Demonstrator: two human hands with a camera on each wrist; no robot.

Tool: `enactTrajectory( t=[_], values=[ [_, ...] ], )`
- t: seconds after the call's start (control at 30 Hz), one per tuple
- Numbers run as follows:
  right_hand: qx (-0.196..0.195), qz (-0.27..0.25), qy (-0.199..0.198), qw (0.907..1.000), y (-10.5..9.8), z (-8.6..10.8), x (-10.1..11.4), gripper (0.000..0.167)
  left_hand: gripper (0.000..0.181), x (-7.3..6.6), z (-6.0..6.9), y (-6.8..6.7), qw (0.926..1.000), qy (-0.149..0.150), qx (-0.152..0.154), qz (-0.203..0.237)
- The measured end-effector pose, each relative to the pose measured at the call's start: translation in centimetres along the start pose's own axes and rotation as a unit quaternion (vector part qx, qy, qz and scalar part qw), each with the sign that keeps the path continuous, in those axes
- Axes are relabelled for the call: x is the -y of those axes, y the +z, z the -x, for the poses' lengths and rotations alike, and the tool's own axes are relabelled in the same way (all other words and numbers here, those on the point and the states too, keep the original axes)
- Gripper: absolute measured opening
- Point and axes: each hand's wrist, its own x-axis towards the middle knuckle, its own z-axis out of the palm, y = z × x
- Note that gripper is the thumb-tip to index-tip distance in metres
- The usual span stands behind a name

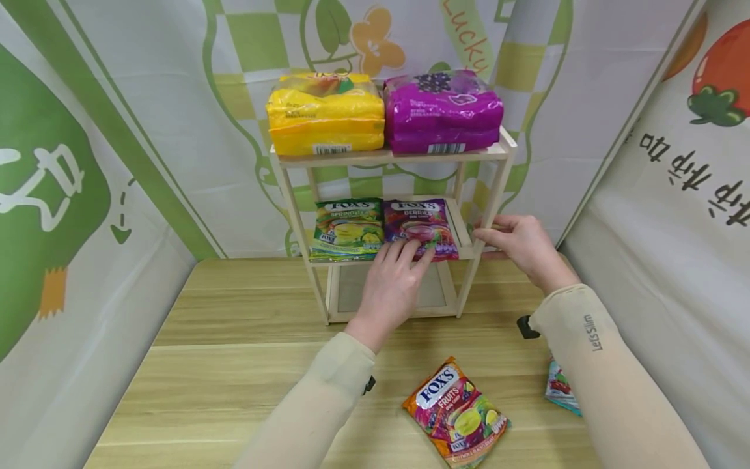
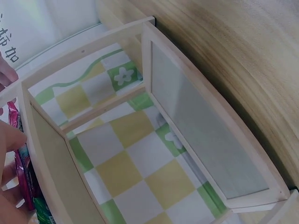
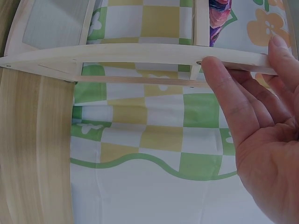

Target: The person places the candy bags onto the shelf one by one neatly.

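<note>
My left hand (image 1: 391, 286) reaches to the middle level of a pale wooden rack (image 1: 383, 157). Its fingertips rest on the lower front of a purple Fox's Berries candy bag (image 1: 417, 218). Beside that bag lies a green Fox's Spring Tea candy bag (image 1: 348, 228). In the left wrist view only part of the hand shows, at the left edge. My right hand (image 1: 527, 251) pinches the rack's right front post at about the middle shelf; in the right wrist view the fingers of this hand (image 3: 261, 135) lie on both sides of the post (image 3: 140, 53).
A yellow pack (image 1: 328, 120) and a purple pack (image 1: 443, 117) stand on the top shelf. On the wooden table (image 1: 234, 365) lie an orange Fox's Fruits bag (image 1: 458, 417) and a teal bag (image 1: 561, 391), partly hidden by my right sleeve. Printed curtains (image 1: 176, 65) surround the table.
</note>
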Motion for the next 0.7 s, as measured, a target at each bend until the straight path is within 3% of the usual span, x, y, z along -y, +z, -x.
enactTrajectory(
  t=[0.7],
  values=[
    [0.001,0.002,0.004,1.0000,-0.02,-0.01,-0.02,0.048,0.042,0.24,-0.52,0.08,0.9986,-0.019,0.032,0.037]
  ],
)
